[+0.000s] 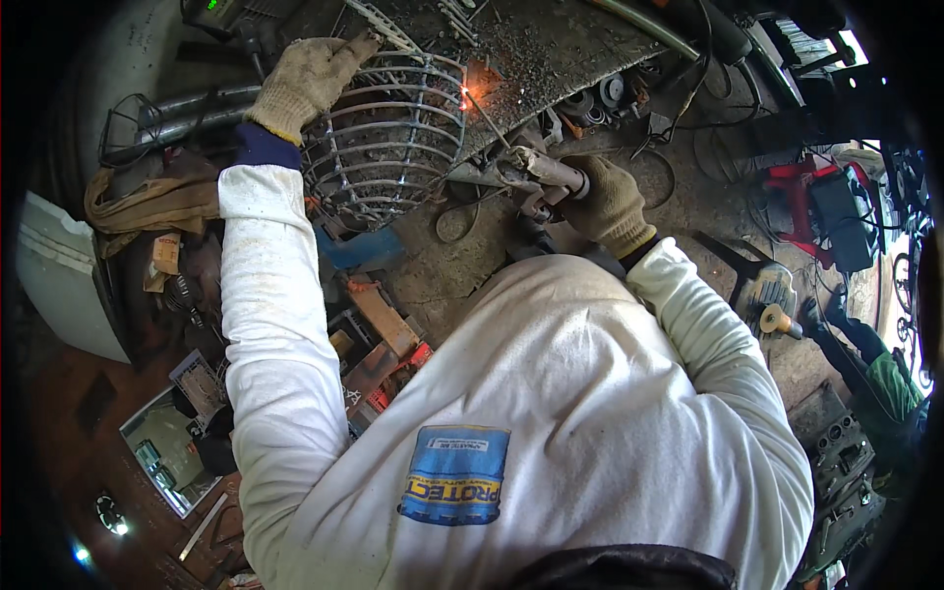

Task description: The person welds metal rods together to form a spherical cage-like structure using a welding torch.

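A rounded metal grille (388,147) of curved bars and cross rods sits at the edge of the worktable. My left hand (300,87), in a beige work glove, is closed at its far left rim, though the fingertips' contact is partly hidden. In my gloved right hand (608,202) is a welding electrode holder (551,171), gripped by its handle. From its jaws a thin welding electrode (488,118) points up and left to the grille's right edge. Where its tip meets the bars, a small orange-white glow (465,96) lights the tabletop.
The metal worktable (560,69) is strewn with dark bits, and loose rods (388,25) lie beyond my left hand. Cables cross the floor right of the table. An angle grinder (772,295), a red-framed machine (811,211) and another person (880,379) are at the right.
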Demonstrator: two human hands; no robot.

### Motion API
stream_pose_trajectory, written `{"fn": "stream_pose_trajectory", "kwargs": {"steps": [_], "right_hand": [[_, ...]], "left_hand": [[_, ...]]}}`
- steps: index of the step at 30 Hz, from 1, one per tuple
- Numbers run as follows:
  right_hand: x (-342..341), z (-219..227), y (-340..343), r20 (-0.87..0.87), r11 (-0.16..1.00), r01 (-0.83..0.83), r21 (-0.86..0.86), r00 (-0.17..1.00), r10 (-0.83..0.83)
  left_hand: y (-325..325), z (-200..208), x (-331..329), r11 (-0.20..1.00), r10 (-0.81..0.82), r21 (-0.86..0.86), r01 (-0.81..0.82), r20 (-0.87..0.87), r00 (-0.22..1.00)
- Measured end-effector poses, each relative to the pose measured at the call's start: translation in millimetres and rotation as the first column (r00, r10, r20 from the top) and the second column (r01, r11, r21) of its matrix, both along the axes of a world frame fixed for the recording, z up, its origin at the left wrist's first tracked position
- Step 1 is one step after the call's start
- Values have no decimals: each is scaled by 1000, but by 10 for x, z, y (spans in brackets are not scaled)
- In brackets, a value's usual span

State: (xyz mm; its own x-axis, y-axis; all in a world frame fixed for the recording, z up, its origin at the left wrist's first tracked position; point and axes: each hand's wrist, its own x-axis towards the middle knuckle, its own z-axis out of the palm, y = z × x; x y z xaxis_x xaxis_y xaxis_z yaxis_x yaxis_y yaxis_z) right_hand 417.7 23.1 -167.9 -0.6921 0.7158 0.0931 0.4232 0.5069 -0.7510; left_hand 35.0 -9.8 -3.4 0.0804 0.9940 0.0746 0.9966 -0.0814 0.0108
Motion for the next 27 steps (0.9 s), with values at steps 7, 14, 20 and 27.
{"fn": "stream_pose_trajectory", "kwargs": {"steps": [7,14,20,27], "right_hand": [[14,-48,28,-44,994,-54,90,997,58],[18,-21,-10,-251,999,21,43,968,-9],[44,153,-15,-165,992,122,-36,978,-126],[63,64,-33,-67,995,67,-77,995,-73]], "left_hand": [[59,93,87,926,209,-294,-238,-128,969],[20,-88,-258,874,-440,124,470,-205,874],[-30,-119,-327,963,-268,-71,259,-265,926],[-47,-193,-401,952,-285,-10,307,-403,870]]}}
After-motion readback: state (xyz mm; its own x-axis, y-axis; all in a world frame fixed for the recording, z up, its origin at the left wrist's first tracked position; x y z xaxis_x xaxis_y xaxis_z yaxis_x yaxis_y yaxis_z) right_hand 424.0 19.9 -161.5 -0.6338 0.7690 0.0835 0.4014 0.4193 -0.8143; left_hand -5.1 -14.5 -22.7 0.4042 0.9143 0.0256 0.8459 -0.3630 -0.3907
